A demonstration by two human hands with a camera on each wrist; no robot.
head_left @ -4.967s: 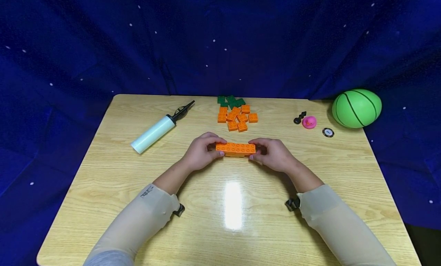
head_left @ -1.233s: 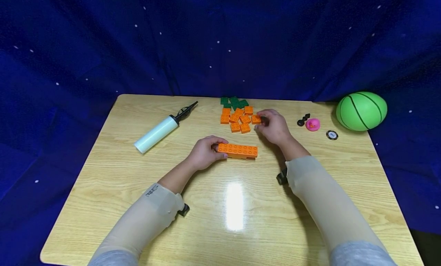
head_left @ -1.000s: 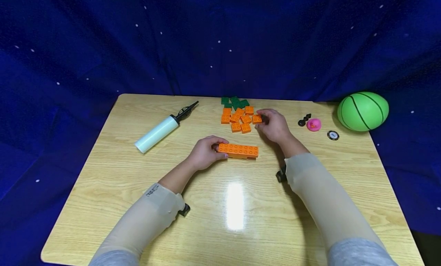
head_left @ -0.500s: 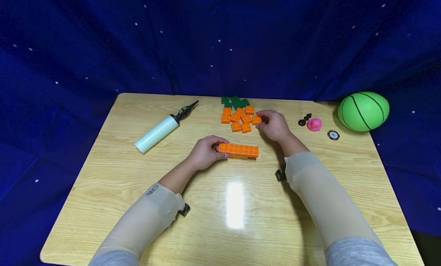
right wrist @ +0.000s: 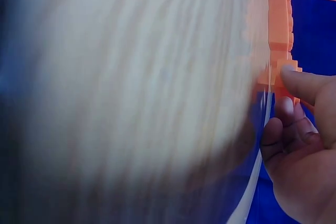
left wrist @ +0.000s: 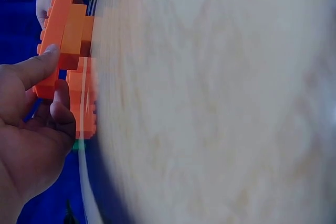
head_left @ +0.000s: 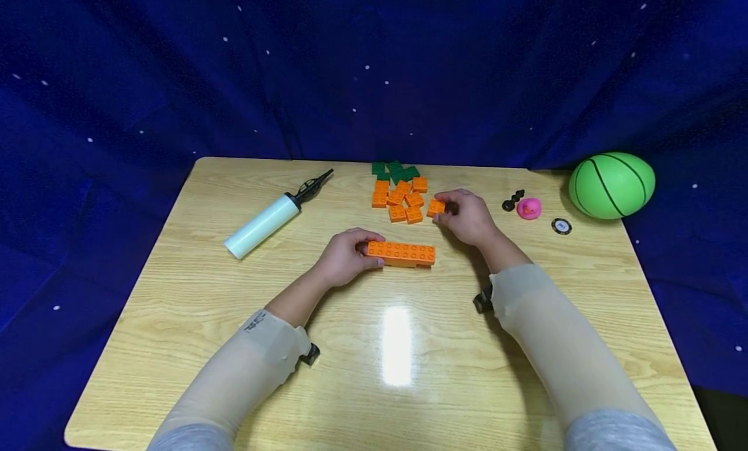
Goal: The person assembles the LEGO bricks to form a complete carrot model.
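My left hand [head_left: 349,259] grips the left end of a long bar of joined orange toy bricks [head_left: 401,252], studs facing up. The left wrist view shows the bar's stepped underside, shorter bricks beneath a longer top row, with the thumb on its near side. Farther right, my right hand [head_left: 469,217] pinches a small square orange brick [head_left: 436,207] between thumb and fingers. That brick sits slightly apart from several loose orange bricks [head_left: 413,200] to its left. In the right wrist view the thumb lies against the pinched brick [right wrist: 289,82].
Green bricks [head_left: 396,170] lie behind the orange ones near the table's back edge. A pale hand pump [head_left: 263,226] lies at left. To the right are a small black object [head_left: 512,200], a pink rubber duck [head_left: 529,208], a poker chip [head_left: 561,226] and a green ball [head_left: 611,185].
My right hand has left the bar's right end and gone to the loose bricks; just now it drew one orange brick slightly toward me, away from the pile. My left hand keeps holding the bar.
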